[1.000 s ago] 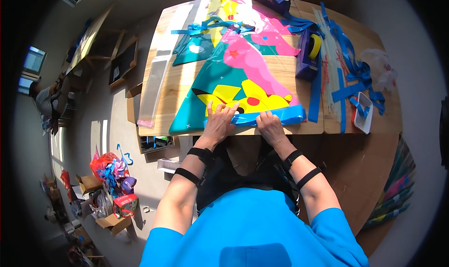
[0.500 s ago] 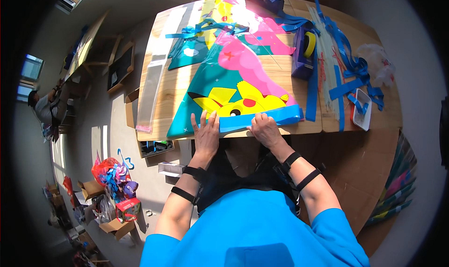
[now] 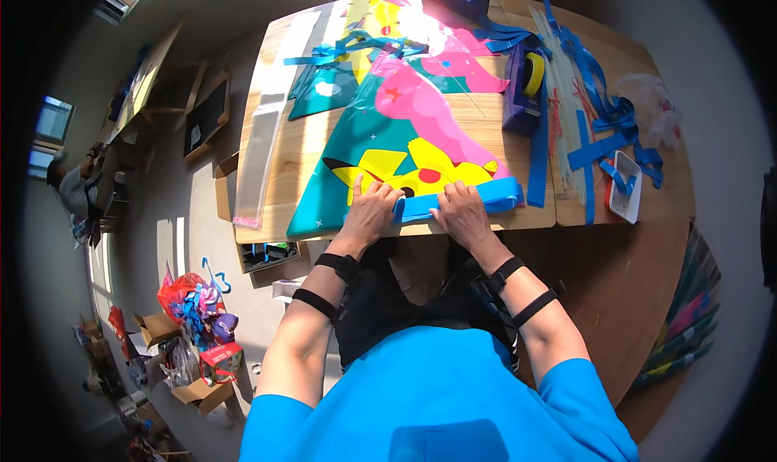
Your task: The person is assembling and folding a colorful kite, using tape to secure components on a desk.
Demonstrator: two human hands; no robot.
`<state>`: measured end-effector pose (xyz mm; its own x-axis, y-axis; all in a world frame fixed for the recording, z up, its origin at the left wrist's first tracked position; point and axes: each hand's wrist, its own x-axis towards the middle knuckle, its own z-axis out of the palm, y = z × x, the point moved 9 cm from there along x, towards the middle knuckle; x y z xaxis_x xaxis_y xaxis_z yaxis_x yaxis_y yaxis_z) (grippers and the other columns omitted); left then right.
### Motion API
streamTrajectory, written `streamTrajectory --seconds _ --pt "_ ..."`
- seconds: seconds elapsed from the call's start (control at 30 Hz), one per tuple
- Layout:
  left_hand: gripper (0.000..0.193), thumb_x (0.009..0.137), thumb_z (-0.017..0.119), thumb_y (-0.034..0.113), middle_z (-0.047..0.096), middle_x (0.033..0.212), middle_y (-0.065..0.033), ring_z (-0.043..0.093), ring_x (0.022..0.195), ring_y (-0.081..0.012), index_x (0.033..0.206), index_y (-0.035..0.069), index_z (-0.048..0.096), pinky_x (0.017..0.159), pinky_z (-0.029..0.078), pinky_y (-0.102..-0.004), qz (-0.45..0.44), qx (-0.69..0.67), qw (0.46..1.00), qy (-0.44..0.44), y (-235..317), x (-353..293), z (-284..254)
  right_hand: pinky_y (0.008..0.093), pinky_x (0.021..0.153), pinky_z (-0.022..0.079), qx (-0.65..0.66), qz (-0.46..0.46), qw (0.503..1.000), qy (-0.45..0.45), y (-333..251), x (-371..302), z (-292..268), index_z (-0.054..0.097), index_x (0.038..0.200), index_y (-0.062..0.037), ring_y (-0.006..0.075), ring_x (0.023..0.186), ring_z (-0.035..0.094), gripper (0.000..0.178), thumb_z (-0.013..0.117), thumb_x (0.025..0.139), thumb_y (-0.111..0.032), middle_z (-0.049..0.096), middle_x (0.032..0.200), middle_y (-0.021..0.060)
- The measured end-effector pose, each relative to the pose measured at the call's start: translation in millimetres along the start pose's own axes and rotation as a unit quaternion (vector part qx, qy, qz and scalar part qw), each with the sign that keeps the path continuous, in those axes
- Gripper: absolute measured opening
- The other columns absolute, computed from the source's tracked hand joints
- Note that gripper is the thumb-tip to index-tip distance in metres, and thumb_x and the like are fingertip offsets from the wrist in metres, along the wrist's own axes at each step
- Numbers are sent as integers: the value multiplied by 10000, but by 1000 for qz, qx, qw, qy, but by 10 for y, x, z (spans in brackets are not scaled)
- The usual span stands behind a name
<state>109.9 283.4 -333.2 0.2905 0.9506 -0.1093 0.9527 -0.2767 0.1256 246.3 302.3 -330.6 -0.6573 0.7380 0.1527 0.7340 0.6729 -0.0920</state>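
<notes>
A triangular kite sheet (image 3: 336,167), teal and pink with a yellow cartoon figure, lies flat on the wooden table. Across its near edge runs a folded blue ribbon (image 3: 503,193). My left hand (image 3: 371,214) is bent over the ribbon's left end, fingers closed on it. Close on its right, my right hand (image 3: 465,213) pinches the same ribbon, with a loop of it lying beyond my fingers. The stretch of ribbon between my hands (image 3: 417,209) shows; the parts under my fingers are hidden.
Two tape dispensers (image 3: 524,90) stand at the back and right of the table (image 3: 530,213). Blue ribbons (image 3: 603,146), pale rods and a small white tray (image 3: 625,188) lie at the right. Clear sleeves (image 3: 263,171) lie left. Another person (image 3: 81,179) sits at far left.
My left hand has shifted right along the ribbon, closer to my right hand. Less ribbon shows between them. My right hand has moved slightly right.
</notes>
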Motion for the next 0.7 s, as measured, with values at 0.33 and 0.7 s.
streamTrajectory --seconds 0.33,0.7 --pt "530 743 762 183 604 1128 -12 577 1133 -203 1236 180 568 1139 238 -551 30 6 999 43 43 -16 2 496 1102 334 38 -64 997 -26 -77 34 58 596 1152 -65 259 1179 546 513 770 745 -324 578 1202 104" --pt "544 798 723 318 535 1295 -21 491 1237 -217 1279 167 517 1171 156 -527 28 53 993 104 157 -177 -55 524 1130 295 90 -58 994 16 20 -57 -26 544 1246 -66 268 1300 469 601 767 763 -345 523 1338 121"
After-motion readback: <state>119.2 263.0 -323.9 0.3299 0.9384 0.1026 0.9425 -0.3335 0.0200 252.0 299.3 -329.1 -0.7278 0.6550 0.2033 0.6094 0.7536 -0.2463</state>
